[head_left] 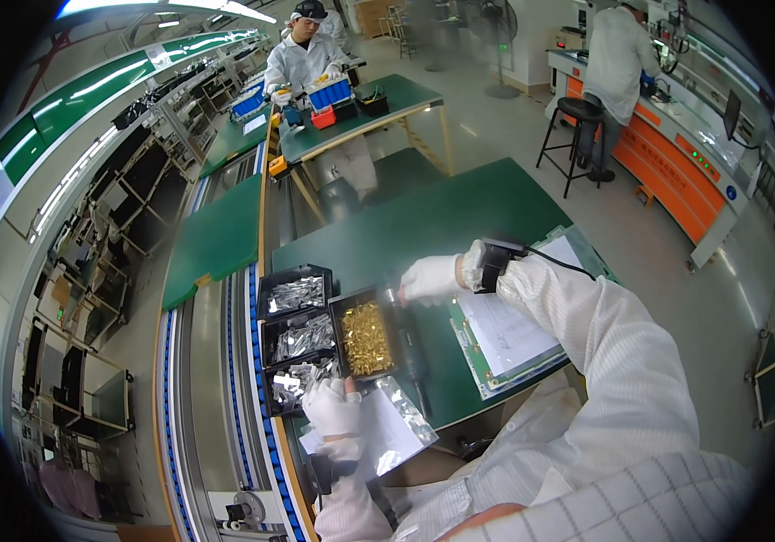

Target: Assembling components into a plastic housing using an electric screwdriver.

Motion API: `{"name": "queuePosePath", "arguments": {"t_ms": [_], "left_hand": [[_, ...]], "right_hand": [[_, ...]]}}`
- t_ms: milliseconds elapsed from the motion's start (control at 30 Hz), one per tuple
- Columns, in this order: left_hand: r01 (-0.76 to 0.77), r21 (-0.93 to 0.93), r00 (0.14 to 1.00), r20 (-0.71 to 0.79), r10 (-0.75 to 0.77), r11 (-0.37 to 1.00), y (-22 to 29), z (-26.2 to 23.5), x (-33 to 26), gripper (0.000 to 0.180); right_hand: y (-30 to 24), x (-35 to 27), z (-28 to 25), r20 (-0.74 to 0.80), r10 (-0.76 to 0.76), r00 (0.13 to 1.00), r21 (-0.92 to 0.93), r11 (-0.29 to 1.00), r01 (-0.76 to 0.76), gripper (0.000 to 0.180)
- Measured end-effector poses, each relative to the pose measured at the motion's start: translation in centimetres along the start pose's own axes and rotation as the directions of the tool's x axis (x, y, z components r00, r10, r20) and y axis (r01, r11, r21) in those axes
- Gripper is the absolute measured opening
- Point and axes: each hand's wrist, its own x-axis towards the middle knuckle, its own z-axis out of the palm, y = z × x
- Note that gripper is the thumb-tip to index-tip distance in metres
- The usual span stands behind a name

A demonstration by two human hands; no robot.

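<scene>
My left hand (331,408), in a white glove with a bare fingertip showing, is at the near edge of the lowest black bin (272,404), which holds silver metal parts (290,383). Its fingers are curled, and whatever they hold is hidden. Beneath that hand lies a white sheet in a clear sleeve (395,432). My right hand (433,278), also gloved, reaches across the table with its fingers drawn together beside the far end of a dark, slim powered screwdriver (411,352). Any thing in those fingers is too small or blurred to make out.
Brass-coloured parts (366,339) fill a bin beside two more bins of silver parts (297,295). Papers on a board (496,330) lie at right on the green table (487,208). A conveyor line (211,388) runs along the left. A co-worker (306,63) handles blue bins ahead.
</scene>
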Motion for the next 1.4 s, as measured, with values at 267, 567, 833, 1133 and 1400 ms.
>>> {"name": "queuePosePath", "arguments": {"t_ms": [267,567,833,1133,1400], "left_hand": [[0.022,0.027,1.000,-0.009,-0.022,0.999,-0.1,0.2,-0.2,0.021],[0.066,-0.017,0.998,0.019,-0.065,0.998,0.1,-0.2,-0.1,0.020],[0.109,-0.069,0.993,0.049,-0.105,0.992,0.0,-0.4,0.0,0.018],[0.110,-0.049,0.992,0.063,-0.107,0.993,0.0,-0.5,0.0,0.016],[0.112,-0.016,0.988,0.111,-0.110,0.994,0.1,-0.5,-0.1,0.015]], "right_hand": [[0.1,0.0,-0.2,0.123,0.007,0.992,0.050,0.999,-0.014,0.029],[-3.4,-1.0,4.8,0.301,-0.036,0.953,-0.630,0.743,0.227,0.036],[-4.5,1.1,11.5,0.578,0.099,0.810,-0.684,0.599,0.415,0.039],[-4.2,2.7,14.2,0.608,0.023,0.793,-0.680,0.530,0.506,0.042],[-3.4,3.4,13.7,0.577,0.100,0.810,-0.701,0.570,0.429,0.039]]}}
